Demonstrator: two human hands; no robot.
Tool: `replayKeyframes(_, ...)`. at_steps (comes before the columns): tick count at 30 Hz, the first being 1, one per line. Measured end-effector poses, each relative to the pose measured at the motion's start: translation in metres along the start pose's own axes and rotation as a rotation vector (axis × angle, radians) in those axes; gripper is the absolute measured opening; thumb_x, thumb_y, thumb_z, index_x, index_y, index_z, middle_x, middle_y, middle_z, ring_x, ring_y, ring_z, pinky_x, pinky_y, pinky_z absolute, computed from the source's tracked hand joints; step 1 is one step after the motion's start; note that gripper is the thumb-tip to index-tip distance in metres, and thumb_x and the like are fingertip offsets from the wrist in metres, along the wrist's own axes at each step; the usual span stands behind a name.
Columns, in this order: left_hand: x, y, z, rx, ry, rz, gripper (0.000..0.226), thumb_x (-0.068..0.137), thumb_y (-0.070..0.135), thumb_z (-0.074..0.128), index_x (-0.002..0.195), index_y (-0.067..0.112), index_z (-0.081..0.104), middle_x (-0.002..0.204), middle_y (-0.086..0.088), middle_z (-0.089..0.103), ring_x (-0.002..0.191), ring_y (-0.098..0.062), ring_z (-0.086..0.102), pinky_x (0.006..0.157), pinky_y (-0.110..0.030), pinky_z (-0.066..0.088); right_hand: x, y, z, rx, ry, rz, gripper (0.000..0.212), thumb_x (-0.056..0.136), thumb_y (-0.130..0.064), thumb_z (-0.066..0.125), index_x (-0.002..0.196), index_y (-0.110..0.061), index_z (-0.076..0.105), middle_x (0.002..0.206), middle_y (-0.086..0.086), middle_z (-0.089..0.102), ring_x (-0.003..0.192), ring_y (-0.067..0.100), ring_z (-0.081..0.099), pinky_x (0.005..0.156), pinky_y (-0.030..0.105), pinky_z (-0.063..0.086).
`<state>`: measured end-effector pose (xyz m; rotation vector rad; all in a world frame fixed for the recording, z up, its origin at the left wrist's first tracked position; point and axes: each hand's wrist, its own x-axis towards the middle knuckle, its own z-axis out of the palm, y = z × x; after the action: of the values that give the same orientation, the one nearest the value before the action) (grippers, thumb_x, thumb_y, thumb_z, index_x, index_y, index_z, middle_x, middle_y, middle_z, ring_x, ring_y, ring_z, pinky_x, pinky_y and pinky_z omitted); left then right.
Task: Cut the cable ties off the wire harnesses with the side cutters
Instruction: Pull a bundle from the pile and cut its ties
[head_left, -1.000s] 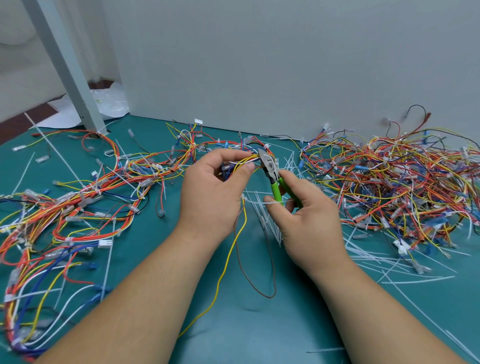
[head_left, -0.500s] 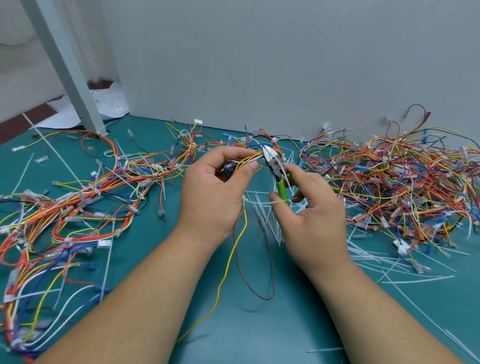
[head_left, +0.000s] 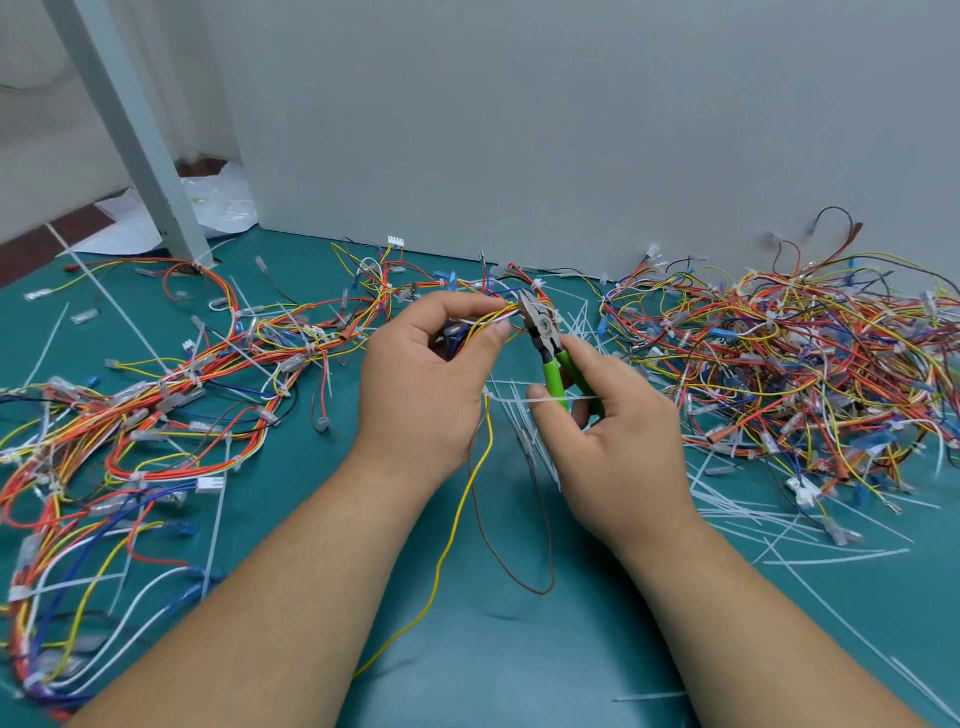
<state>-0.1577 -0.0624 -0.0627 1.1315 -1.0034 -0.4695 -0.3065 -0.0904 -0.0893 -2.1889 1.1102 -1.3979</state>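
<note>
Across the smooth teal worktop, a thin yellow wire and a brown wire loop are trailing down from the left hand, which is pinching a slim multicoloured wire harness between thumb and fingers. At its 3 o'clock, the right hand is gripping the green-handled steel side cutters, whose pointed tip is meeting that harness. A white plastic cable tie is crossing its thumb. Tangled harness heaps are lying at 9 and 2 o'clock.

Your left hand and right hand were bare. Left forearm and right forearm were bare too, right down to the frame edge. Nails were cut short; left thumbnail showed plainly.
</note>
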Motion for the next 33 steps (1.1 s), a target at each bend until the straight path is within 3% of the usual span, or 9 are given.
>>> replayKeyframes(10, 0.001, -0.003, -0.001, -0.039, 0.002, -0.044, 0.016, 0.089, 0.012, 0.075, 0.088, 0.029, 0.075, 0.074, 0.016, 0.07, 0.063, -0.002, 0.055, 0.063, -0.015, 0.044, 0.002, 0.002, 0.001, 0.103, -0.06, 0.101, 0.023, 0.087, -0.029, 0.07, 0.109, -0.036, 0.07, 0.07, -0.01, 0.048, 0.06, 0.011, 0.043, 0.058, 0.023, 0.035)
replayKeyframes(14, 0.001, -0.004, -0.002, -0.024, 0.009, -0.067, 0.013, 0.089, 0.013, 0.075, 0.09, 0.026, 0.075, 0.067, 0.017, 0.065, 0.059, -0.003, 0.05, 0.059, -0.015, 0.042, 0.002, 0.0, 0.0, 0.172, -0.061, 0.166, 0.016, 0.088, -0.03, 0.07, 0.102, -0.024, 0.069, 0.07, -0.007, 0.051, 0.059, 0.009, 0.043, 0.058, 0.027, 0.038)
replayKeyframes(18, 0.002, -0.007, -0.003, 0.013, 0.022, -0.141, 0.014, 0.089, 0.014, 0.076, 0.088, 0.027, 0.074, 0.067, 0.016, 0.064, 0.06, -0.003, 0.052, 0.059, -0.013, 0.042, 0.007, -0.007, 0.0, 0.727, 0.019, 0.527, 0.031, 0.078, -0.026, 0.07, 0.107, -0.019, 0.064, 0.076, -0.001, 0.061, 0.06, 0.013, 0.052, 0.057, 0.03, 0.04)
replayKeyframes(21, 0.002, -0.008, -0.003, 0.022, 0.006, -0.189, 0.013, 0.089, 0.014, 0.076, 0.088, 0.027, 0.073, 0.065, 0.017, 0.064, 0.059, -0.003, 0.052, 0.058, -0.015, 0.043, 0.013, -0.007, -0.008, 1.239, -0.07, 0.692, 0.042, 0.076, -0.027, 0.064, 0.114, -0.008, 0.062, 0.093, 0.012, 0.066, 0.06, 0.017, 0.053, 0.054, 0.028, 0.038)
replayKeyframes(23, 0.001, -0.007, -0.004, 0.042, -0.007, -0.197, 0.012, 0.089, 0.015, 0.076, 0.09, 0.026, 0.073, 0.067, 0.018, 0.064, 0.06, -0.002, 0.054, 0.059, -0.015, 0.043, 0.014, -0.006, -0.014, 1.402, -0.18, 0.721, 0.042, 0.076, -0.028, 0.061, 0.112, -0.006, 0.065, 0.108, 0.018, 0.066, 0.063, 0.02, 0.054, 0.056, 0.029, 0.04)
replayKeyframes(26, -0.001, -0.003, -0.002, 0.034, -0.055, -0.238, 0.008, 0.09, 0.019, 0.076, 0.094, 0.024, 0.073, 0.069, 0.017, 0.065, 0.056, -0.002, 0.052, 0.053, -0.015, 0.044, 0.012, -0.004, -0.016, 1.443, -0.366, 0.738, 0.054, 0.065, -0.028, 0.073, 0.114, -0.007, 0.066, 0.12, 0.02, 0.062, 0.066, 0.02, 0.05, 0.06, 0.032, 0.038)
replayKeyframes(29, -0.005, 0.008, 0.001, 0.046, -0.16, -0.304, 0.014, 0.098, 0.037, 0.064, 0.099, 0.025, 0.07, 0.069, 0.018, 0.069, 0.055, -0.003, 0.051, 0.05, -0.015, 0.044, 0.009, -0.002, -0.014, 1.426, -0.562, 0.7, 0.08, 0.065, -0.034, 0.077, 0.137, -0.005, 0.059, 0.133, 0.016, 0.059, 0.067, 0.018, 0.046, 0.063, 0.033, 0.037)
replayKeyframes(31, -0.005, 0.013, -0.001, 0.075, -0.213, -0.314, 0.036, 0.099, 0.059, 0.048, 0.107, 0.031, 0.07, 0.082, 0.023, 0.071, 0.067, 0.004, 0.059, 0.063, -0.014, 0.047, 0.006, -0.002, -0.012, 1.39, -0.607, 0.678, 0.089, 0.065, -0.034, 0.078, 0.145, -0.005, 0.053, 0.145, 0.012, 0.055, 0.068, 0.017, 0.045, 0.065, 0.033, 0.038)
replayKeyframes(33, -0.003, 0.014, -0.007, 0.077, -0.276, -0.315, 0.06, 0.086, 0.08, 0.034, 0.125, 0.044, 0.063, 0.108, 0.032, 0.068, 0.094, 0.018, 0.06, 0.082, -0.014, 0.042, 0.006, 0.0, -0.012, 1.393, -0.596, 0.69, 0.093, 0.063, -0.033, 0.081, 0.147, -0.005, 0.052, 0.149, 0.007, 0.054, 0.07, 0.017, 0.047, 0.067, 0.034, 0.038)
